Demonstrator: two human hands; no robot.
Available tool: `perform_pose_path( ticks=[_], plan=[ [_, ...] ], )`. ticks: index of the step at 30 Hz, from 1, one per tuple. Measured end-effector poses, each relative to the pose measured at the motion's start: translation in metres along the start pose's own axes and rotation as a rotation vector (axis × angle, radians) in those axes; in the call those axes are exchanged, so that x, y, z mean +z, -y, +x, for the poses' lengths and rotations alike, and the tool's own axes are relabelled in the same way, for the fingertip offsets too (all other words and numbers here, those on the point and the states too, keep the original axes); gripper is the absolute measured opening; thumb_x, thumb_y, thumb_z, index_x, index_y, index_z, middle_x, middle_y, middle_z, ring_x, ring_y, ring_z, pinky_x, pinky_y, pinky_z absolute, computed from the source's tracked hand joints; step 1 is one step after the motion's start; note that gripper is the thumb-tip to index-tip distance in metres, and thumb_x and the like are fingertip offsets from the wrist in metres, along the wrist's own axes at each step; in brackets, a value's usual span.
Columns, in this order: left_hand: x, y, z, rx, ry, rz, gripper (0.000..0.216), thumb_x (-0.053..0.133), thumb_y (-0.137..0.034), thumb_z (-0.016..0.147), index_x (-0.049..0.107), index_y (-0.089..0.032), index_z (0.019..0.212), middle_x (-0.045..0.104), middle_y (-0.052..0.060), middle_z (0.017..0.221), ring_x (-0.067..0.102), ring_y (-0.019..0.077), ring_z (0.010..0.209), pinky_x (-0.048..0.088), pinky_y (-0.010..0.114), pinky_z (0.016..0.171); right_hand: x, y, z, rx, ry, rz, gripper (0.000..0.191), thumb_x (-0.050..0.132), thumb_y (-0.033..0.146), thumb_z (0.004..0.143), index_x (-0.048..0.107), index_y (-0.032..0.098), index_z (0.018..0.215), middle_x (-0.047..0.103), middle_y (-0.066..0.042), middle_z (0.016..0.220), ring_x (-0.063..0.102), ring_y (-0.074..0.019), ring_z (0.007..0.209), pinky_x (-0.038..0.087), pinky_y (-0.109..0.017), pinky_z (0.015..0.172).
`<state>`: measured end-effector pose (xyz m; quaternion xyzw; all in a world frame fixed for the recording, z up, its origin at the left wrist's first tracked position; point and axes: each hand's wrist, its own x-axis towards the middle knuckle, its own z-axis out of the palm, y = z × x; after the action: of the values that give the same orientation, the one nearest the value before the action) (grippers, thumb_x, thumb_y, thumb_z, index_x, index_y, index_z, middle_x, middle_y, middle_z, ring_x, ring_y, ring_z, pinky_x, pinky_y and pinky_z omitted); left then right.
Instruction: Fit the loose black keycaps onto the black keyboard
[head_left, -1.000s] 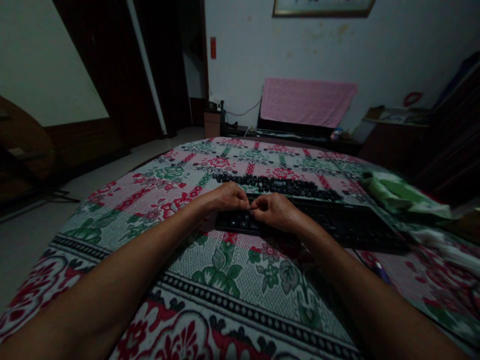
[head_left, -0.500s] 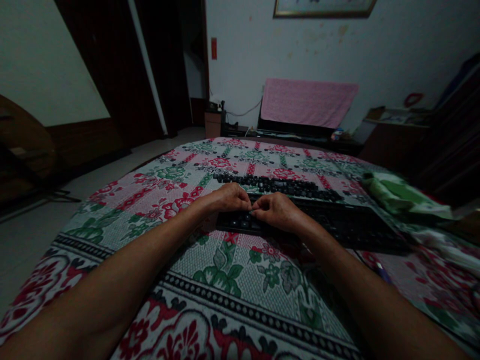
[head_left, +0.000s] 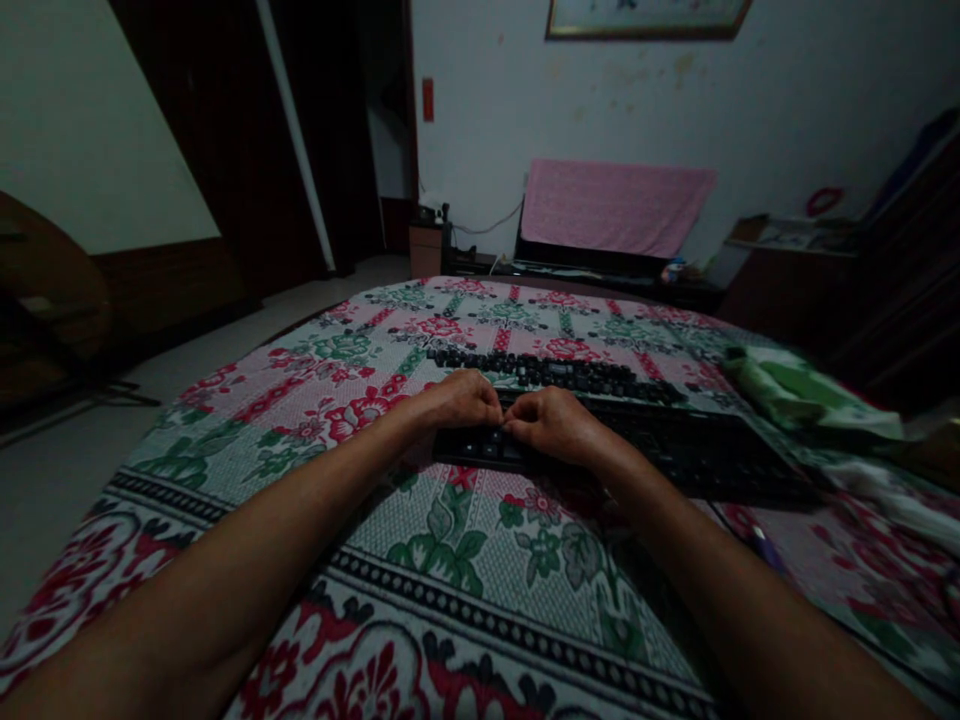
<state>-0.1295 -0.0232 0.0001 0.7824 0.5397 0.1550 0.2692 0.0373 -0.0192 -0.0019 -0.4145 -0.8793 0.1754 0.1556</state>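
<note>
The keyboard (head_left: 724,455) is black, long and thin, and it lies flat on the flowered cloth (head_left: 442,520), in front of the person and with its right end reaching toward the right side. At its left end there are several dark, squarish keys with small pale marks. The middle and right parts are very dark, so I cannot tell how many keys sit there.

Just behind the keyboard, many loose keys (head_left: 559,371) lie close together in a long, uneven band. They are also black, and a few catch some light.

The left hand (head_left: 469,398) and the right hand (head_left: 559,425) meet over the left part of the keyboard. The fingers of both are bent, their tips very near each other. Whether they grip a small piece there, I cannot tell.

The marks on the keys are too small to be read. On the wall a narrow red label (head_left: 427,100) hangs upright, and its writing is also unreadable.

To the right of the loose keys lies a green and white packet (head_left: 814,390), soft and creased; its content cannot be seen. Nearer, a crumpled white thing (head_left: 896,500) rests on the cloth.
</note>
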Motion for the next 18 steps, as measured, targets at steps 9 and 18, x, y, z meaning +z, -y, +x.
perform_pose_path(
  ticks=[9,18],
  plan=[
    [0.0,0.004,0.003,0.045,-0.036,0.032,0.023,0.05,-0.03,0.061,0.064,-0.014,0.07,0.056,-0.002,0.057,0.046,0.0077,0.051,0.03,0.016,0.044,-0.001,-0.004,0.0,0.002,0.014,0.014,0.025,0.046,0.029,0.072,0.067,0.017,0.076,0.064,0.0,0.063,0.053,-0.0099,0.055,0.034,-0.019,0.05],
    [0.003,0.013,0.009,-0.002,-0.009,-0.069,0.024,0.051,-0.031,0.061,0.064,-0.014,0.072,0.059,-0.001,0.064,0.051,0.0097,0.059,0.036,0.017,0.05,-0.008,-0.041,0.033,0.171,-0.302,-0.34,0.03,0.05,0.029,0.069,0.064,0.022,0.095,0.064,-0.006,0.089,0.057,-0.0174,0.082,0.04,-0.025,0.071]
  ],
)
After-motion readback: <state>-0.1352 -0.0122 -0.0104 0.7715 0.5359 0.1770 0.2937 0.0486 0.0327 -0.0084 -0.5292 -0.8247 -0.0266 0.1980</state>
